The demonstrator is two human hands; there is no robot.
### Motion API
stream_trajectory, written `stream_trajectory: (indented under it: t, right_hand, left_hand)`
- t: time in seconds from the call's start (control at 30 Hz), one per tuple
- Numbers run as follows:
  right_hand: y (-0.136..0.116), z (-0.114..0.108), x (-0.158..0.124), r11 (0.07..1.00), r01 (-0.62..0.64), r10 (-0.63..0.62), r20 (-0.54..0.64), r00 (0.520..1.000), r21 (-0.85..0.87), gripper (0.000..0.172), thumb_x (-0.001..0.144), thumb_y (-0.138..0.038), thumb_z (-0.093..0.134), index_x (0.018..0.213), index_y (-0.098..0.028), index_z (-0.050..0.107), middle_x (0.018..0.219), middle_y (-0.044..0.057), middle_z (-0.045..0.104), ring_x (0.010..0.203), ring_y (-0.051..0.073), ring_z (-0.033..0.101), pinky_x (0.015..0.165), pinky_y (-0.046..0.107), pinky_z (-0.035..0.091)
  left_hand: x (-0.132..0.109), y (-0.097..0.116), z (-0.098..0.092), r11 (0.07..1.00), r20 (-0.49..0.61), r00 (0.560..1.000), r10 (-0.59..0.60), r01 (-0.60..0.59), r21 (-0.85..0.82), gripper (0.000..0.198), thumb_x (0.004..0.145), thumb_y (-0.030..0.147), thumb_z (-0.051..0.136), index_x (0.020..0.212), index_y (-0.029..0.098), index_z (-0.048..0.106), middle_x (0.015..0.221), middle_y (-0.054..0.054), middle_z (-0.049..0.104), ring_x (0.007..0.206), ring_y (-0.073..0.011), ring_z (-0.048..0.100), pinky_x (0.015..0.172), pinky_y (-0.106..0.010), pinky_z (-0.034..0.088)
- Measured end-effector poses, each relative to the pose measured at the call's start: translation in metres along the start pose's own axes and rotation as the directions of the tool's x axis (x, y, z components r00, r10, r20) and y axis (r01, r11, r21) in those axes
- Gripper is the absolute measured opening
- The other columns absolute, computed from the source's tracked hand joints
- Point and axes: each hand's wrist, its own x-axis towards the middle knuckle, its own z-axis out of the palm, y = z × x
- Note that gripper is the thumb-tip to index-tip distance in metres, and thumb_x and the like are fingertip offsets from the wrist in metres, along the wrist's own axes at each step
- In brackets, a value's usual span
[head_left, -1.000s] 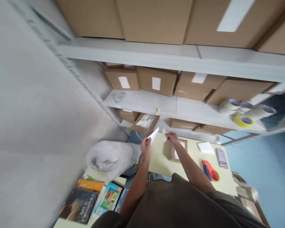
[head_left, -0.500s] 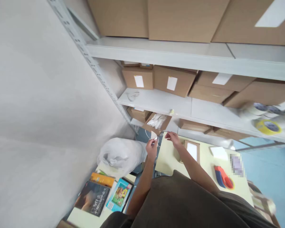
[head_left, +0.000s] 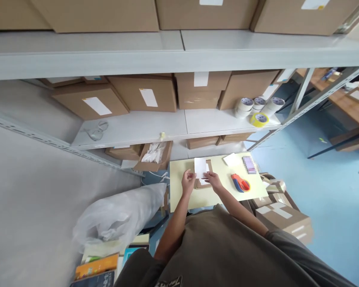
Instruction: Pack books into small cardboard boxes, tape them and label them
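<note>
Both my hands hold a white label sheet (head_left: 200, 167) above a small brown cardboard box (head_left: 204, 183) on the pale yellow table (head_left: 179, 195). My left hand (head_left: 187, 183) pinches the sheet's left edge. My right hand (head_left: 213, 180) pinches its lower right edge, fingers closed. The sheet hovers just over the box top.
An orange and blue tape dispenser (head_left: 240, 183), a white paper (head_left: 231, 159) and a blurred phone-sized item (head_left: 249, 164) lie on the table. Grey shelving (head_left: 179, 123) with cardboard boxes and tape rolls (head_left: 259, 107) stands behind. A white plastic bag (head_left: 119, 213) and books (head_left: 97, 266) lie left; more boxes (head_left: 283, 213) right.
The camera swung right and down. My hands moved from the table's left corner, where the sheet was held apart, to over the box, now both holding the sheet.
</note>
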Motion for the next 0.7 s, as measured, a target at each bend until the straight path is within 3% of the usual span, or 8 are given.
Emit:
stream_trajectory:
  t: [0.1,0.23,0.33,0.4,0.5,0.7]
  right_hand:
    - [0.017,-0.025,0.002,0.998,-0.006,0.007,0.02,1.0,-0.061,0.05,0.067,-0.067,0.084,0.071,-0.021,0.064,0.078,0.004,0.073,0.079,0.022,0.072,0.071,0.031,0.052]
    - [0.041,-0.053,0.012,0.958,-0.005,-0.018,-0.077,0.997,-0.288,0.036,0.075,-0.057,0.075,0.071,-0.022,0.067,0.062,0.001,0.066,0.064,0.021,0.065,0.061,0.03,0.048]
    - [0.054,-0.071,0.022,0.884,-0.043,-0.045,-0.178,0.983,-0.465,0.022,0.077,-0.037,0.072,0.092,-0.021,0.072,0.061,-0.001,0.066,0.061,0.021,0.064,0.061,0.029,0.046]
    - [0.061,-0.08,0.026,0.845,-0.062,-0.059,-0.207,0.977,-0.532,0.032,0.078,-0.029,0.069,0.109,-0.02,0.071,0.065,-0.002,0.068,0.063,0.021,0.066,0.063,0.029,0.047]
    - [0.07,-0.086,0.03,0.798,-0.065,-0.069,-0.198,0.978,-0.599,0.038,0.082,-0.026,0.067,0.119,-0.02,0.065,0.069,-0.002,0.069,0.068,0.021,0.068,0.067,0.027,0.047]
    - [0.068,-0.081,0.036,0.645,-0.12,-0.022,-0.175,0.984,-0.755,0.031,0.091,-0.025,0.066,0.121,-0.022,0.06,0.087,0.003,0.075,0.084,0.021,0.072,0.073,0.026,0.044]
  left_hand:
    - [-0.002,-0.018,0.023,0.982,0.01,0.986,-0.164,0.164,-0.091,0.05,0.077,0.045,0.083,0.116,0.019,0.066,0.077,-0.002,0.073,0.073,-0.0204,0.072,0.079,-0.034,0.057]
    - [-0.012,-0.033,0.049,0.972,-0.009,0.972,-0.233,0.233,0.039,0.031,0.075,0.029,0.08,0.1,0.022,0.063,0.071,0.002,0.072,0.069,-0.0187,0.071,0.075,-0.03,0.054]
    - [-0.019,-0.039,0.068,0.942,-0.024,0.961,-0.274,0.273,0.194,0.023,0.077,0.022,0.077,0.094,0.023,0.062,0.075,0.002,0.074,0.074,-0.0186,0.073,0.079,-0.029,0.053]
    - [-0.022,-0.042,0.079,0.912,-0.043,0.955,-0.294,0.294,0.287,0.019,0.079,0.021,0.075,0.093,0.024,0.062,0.078,0.001,0.075,0.078,-0.0187,0.074,0.081,-0.028,0.053]
    - [-0.024,-0.043,0.091,0.854,-0.07,0.942,-0.329,0.328,0.404,0.017,0.082,0.02,0.075,0.094,0.024,0.063,0.081,0.001,0.077,0.083,-0.0188,0.075,0.082,-0.027,0.052]
    - [-0.022,-0.034,0.102,0.709,-0.098,0.925,-0.367,0.347,0.614,0.013,0.089,0.023,0.071,0.101,0.026,0.066,0.095,-0.002,0.08,0.095,-0.0206,0.076,0.082,-0.027,0.05]
